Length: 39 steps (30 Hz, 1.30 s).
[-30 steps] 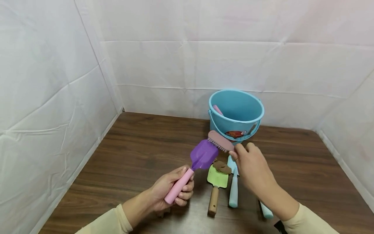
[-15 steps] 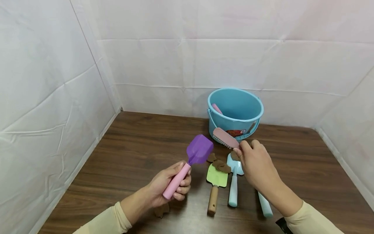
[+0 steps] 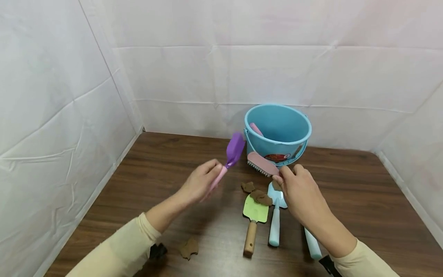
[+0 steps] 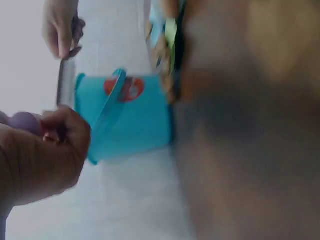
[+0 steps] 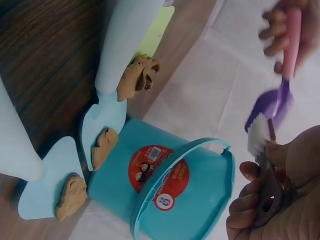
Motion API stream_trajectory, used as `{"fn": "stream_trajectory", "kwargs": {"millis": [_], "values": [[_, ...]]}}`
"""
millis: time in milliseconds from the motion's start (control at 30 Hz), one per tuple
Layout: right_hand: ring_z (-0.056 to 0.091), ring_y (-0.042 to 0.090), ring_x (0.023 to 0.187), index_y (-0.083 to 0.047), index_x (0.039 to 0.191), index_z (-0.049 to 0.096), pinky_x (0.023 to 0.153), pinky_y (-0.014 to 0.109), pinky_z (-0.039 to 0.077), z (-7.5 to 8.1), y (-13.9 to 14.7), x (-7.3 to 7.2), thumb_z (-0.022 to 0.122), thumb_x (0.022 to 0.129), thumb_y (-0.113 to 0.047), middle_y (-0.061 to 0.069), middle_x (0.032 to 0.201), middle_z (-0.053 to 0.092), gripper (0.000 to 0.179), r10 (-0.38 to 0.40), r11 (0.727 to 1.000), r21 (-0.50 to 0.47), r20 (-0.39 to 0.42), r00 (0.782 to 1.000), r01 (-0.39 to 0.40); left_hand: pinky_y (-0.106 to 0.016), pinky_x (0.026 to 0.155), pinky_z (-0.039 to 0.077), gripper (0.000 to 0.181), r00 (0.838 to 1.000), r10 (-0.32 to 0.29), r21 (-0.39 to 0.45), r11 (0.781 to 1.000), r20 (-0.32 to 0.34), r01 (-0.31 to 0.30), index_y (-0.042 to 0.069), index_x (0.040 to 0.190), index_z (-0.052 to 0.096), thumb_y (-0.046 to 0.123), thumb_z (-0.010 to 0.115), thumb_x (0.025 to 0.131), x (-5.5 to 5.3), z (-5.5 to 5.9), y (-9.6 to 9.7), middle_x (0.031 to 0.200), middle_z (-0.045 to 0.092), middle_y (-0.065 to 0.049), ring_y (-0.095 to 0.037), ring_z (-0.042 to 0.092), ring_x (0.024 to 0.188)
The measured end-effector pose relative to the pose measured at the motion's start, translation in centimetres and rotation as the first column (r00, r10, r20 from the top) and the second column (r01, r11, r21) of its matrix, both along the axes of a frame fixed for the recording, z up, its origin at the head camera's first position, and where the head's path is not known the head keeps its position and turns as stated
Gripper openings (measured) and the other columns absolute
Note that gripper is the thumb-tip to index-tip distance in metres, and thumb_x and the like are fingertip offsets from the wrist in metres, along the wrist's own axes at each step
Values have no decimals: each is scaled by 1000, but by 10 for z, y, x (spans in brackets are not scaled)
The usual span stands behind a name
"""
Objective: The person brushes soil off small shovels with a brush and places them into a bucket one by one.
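My left hand [image 3: 199,182] grips the pink handle of a purple hand trowel [image 3: 235,148], raised over the table. The trowel's blade points up and away, seen nearly edge-on in the head view. In my right hand [image 3: 302,194] is a pink scrubbing brush [image 3: 262,163], held by its handle end with the pale bristles [image 5: 257,135] facing left toward the trowel. The brush hangs in front of the bucket, apart from the blade. Beneath it lie a green trowel [image 3: 256,211] with a wooden handle and a light blue trowel [image 3: 275,227]. Brown clay-like lumps [image 3: 261,198] overlap their blades.
A blue bucket [image 3: 294,150] stands at the back, a pink handle [image 3: 256,129] inside it. Another light blue trowel [image 3: 313,246] lies partly under my right arm. One brown piece [image 3: 189,248] sits near the front left. White sheeting [image 3: 173,77] walls the table.
The brush has come off the purple blade, moving right and then slightly back left. My left hand has risen away from me and turned over, uncovering the front brown piece.
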State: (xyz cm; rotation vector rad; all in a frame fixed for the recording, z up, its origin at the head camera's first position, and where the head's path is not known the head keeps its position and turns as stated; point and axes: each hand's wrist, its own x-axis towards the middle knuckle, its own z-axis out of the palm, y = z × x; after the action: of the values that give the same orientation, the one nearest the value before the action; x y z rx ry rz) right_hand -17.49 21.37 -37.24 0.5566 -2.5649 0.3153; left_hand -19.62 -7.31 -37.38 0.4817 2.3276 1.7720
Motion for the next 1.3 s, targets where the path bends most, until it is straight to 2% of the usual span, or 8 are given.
{"fn": "stream_trajectory", "kwargs": {"millis": [67,233,433,567,800,967,1100,1300], "values": [[36,21,63,-6,95,58,55,31,32,0,-1,2,64,100,-21,6,75,39,17,-5,1000,-3,18,1000,5,-29,50,40,32,976,41,-245,965,-214,-95,13,102,59,40,42,110,-12,16,4,70,51,0,-14,45,56],[35,21,63,-6,93,57,55,31,31,-2,-2,7,63,101,-22,6,74,38,19,-22,1000,1,58,998,22,-35,53,41,28,851,-90,-604,743,-517,-288,19,96,54,42,45,108,-48,50,23,70,49,0,-19,49,60],[36,20,62,-5,95,59,54,30,32,1,0,10,62,101,-23,6,73,39,19,-39,999,10,100,994,38,-38,59,53,27,736,-354,-795,451,-577,-406,16,103,63,40,50,107,-90,75,53,82,63,-2,-23,63,73],[36,20,61,-5,98,61,55,31,34,5,2,12,62,101,-24,6,73,41,19,-55,998,-2,114,992,56,-38,60,56,28,689,-466,-831,336,-556,-443,18,101,71,43,60,102,-112,85,73,87,70,0,-18,62,73],[36,19,61,-6,99,61,55,31,35,4,1,15,60,103,-25,5,74,40,19,-63,998,4,160,985,64,-34,63,56,22,611,-620,-852,199,-492,-485,24,84,70,43,67,96,-132,93,104,81,66,8,-12,38,65],[34,19,59,-7,95,60,54,30,33,1,-1,16,62,102,-23,4,72,38,18,-57,998,-2,140,988,58,-31,63,54,17,589,-658,-850,157,-469,-503,24,82,63,17,60,97,-135,93,115,81,63,8,-11,36,66],[33,18,59,-7,93,59,53,29,32,0,-1,15,63,101,-22,4,71,37,18,-43,999,0,108,993,43,-31,66,56,13,597,-646,-848,158,-476,-506,24,85,67,24,63,98,-134,91,116,85,66,7,-11,47,70],[34,18,59,-5,96,61,53,29,32,0,-3,14,63,101,-22,5,71,38,18,-50,999,10,128,990,49,-51,92,53,40,653,-612,-874,139,-446,-466,27,132,63,52,53,103,-129,89,113,123,63,-5,-26,59,111]]}}
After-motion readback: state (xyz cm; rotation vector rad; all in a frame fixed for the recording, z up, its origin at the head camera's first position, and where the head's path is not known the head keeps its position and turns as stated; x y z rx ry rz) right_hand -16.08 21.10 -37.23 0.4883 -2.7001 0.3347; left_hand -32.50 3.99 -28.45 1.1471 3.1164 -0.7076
